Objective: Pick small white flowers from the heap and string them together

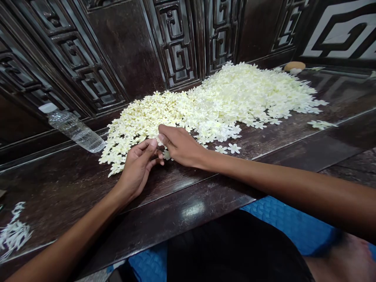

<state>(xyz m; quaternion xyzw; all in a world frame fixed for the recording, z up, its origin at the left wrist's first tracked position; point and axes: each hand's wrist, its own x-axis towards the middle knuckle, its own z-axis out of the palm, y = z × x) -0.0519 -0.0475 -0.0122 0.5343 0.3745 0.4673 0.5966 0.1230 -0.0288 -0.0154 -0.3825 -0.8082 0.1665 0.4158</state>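
A long heap of small white and pale yellow flowers (243, 94) lies on the dark wooden bench (73, 188). My left hand (139, 164) is at the heap's front edge, thumb and index finger pinched together; what they hold, if anything, is too small to make out. My right hand (180, 147) meets it from the right, its fingers closed and partly turned away over the flowers, so its grip is hidden. The fingertips of both hands are close together. Two loose flowers (234, 148) lie to the right of my right hand.
A clear plastic bottle (76, 129) with a white cap leans left of the heap. White strands (14, 235) lie at the far left. A round tan object (294, 66) sits behind the heap at right. Carved dark wood panels (123, 43) rise along the back.
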